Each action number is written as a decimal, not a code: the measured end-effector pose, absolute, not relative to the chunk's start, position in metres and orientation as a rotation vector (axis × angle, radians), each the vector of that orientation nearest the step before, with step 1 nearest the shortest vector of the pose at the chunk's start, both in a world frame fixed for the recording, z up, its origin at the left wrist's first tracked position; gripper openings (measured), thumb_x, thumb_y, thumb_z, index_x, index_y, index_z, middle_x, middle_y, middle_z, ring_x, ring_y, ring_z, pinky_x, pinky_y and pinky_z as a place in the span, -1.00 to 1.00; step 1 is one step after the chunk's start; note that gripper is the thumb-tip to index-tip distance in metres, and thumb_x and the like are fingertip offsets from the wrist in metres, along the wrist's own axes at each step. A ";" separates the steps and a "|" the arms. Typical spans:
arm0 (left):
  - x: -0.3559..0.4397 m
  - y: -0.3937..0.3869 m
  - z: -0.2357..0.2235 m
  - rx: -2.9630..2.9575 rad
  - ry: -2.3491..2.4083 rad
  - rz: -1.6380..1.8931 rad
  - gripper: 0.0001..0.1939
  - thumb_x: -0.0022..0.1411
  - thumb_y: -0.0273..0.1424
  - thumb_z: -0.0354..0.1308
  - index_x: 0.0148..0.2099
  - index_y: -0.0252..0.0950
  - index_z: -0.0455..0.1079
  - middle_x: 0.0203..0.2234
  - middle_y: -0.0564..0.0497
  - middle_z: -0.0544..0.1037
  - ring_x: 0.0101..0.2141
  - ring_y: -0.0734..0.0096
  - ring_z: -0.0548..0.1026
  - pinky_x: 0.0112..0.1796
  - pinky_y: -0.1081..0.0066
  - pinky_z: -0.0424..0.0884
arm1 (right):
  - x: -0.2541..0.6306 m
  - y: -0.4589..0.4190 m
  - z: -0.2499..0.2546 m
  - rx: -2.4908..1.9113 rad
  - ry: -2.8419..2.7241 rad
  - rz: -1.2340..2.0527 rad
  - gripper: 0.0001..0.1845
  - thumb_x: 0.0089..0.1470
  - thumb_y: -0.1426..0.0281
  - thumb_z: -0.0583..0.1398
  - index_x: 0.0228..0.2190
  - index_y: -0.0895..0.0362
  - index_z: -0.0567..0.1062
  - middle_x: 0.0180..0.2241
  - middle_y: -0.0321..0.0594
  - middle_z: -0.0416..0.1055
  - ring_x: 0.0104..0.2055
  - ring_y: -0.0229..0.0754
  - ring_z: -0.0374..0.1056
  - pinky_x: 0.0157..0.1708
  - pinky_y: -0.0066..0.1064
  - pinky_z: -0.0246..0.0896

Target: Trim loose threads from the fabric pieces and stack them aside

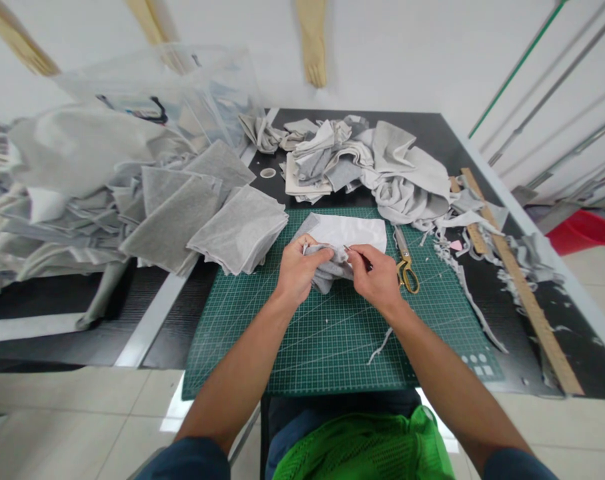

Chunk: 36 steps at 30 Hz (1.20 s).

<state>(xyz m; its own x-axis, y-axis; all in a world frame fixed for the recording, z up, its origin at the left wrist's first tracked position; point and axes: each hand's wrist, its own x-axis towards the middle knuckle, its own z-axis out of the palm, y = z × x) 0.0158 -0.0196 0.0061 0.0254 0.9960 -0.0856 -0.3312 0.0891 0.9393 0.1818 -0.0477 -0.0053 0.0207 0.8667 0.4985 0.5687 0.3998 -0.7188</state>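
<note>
Over the green cutting mat (302, 347), my left hand (301, 267) pinches a folded grey and white fabric piece (355, 231), thumb on top. My right hand (375, 275) is closed around a small dark tool (366, 263) with a thin tip that reaches the bunched cloth. Most of this tool is hidden by the fingers, so its exact kind does not show. Part of the fabric hangs below the hands, while its pale side lies flat beyond them. Gold-handled scissors (406, 263) rest on the mat just right of my right hand.
Stacked grey fabric squares (239, 230) lie left of the mat, beside a large cloth heap (82, 180). Behind stand more crumpled fabric (332, 157), a tape roll (267, 173) and a clear plastic bin (222, 87). Wooden rulers (527, 293) and scraps line the right edge.
</note>
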 end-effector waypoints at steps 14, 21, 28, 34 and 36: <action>0.010 -0.024 -0.007 1.218 0.978 0.590 -0.91 -0.04 -0.41 0.33 -0.51 -0.26 0.49 -0.67 0.04 0.49 -0.69 0.35 0.45 -0.68 0.44 0.28 | 0.239 -0.011 -0.055 -2.006 -1.601 0.036 -0.77 0.15 0.33 0.27 -0.17 0.20 0.56 -0.13 0.18 0.49 -0.20 0.09 0.50 -0.17 -0.12 0.37; 0.002 -0.013 -0.011 1.262 0.881 0.746 -0.83 0.09 -0.27 0.41 -0.36 -0.28 0.62 -0.42 -0.10 0.67 -0.39 0.27 0.62 -0.41 0.41 0.51 | 0.234 -0.005 -0.048 -1.767 -1.703 0.152 -0.82 0.12 0.47 0.18 -0.26 0.13 0.58 -0.28 -0.04 0.53 -0.21 -0.01 0.46 -0.13 -0.20 0.35; 0.009 -0.006 -0.015 0.811 0.861 1.028 -0.69 0.15 -0.35 0.39 -0.08 -0.39 0.60 -0.17 -0.24 0.68 -0.17 0.26 0.66 -0.07 0.30 0.56 | 0.196 -0.027 -0.029 -1.286 -1.789 0.410 -0.66 0.16 0.43 0.17 -0.05 0.10 0.60 -0.21 -0.15 0.55 -0.26 -0.14 0.43 -0.18 -0.29 0.39; 0.016 -0.010 -0.009 0.606 0.800 1.141 -0.54 0.03 -0.46 0.43 0.02 -0.31 0.50 -0.30 -0.06 0.63 -0.27 0.28 0.63 -0.13 0.19 0.58 | 0.182 -0.039 -0.025 -1.206 -1.759 0.575 -0.67 0.17 0.42 0.19 -0.05 0.10 0.61 -0.20 -0.17 0.57 -0.30 -0.19 0.43 -0.22 -0.33 0.39; 0.016 -0.009 -0.008 0.613 0.846 1.214 -0.52 -0.02 -0.47 0.44 0.00 -0.29 0.49 -0.36 0.02 0.59 -0.32 0.35 0.60 -0.20 0.26 0.57 | 0.181 -0.040 -0.023 -1.190 -1.747 0.674 -0.68 0.18 0.39 0.20 -0.05 0.10 0.61 -0.21 -0.18 0.59 -0.31 -0.20 0.44 -0.24 -0.34 0.38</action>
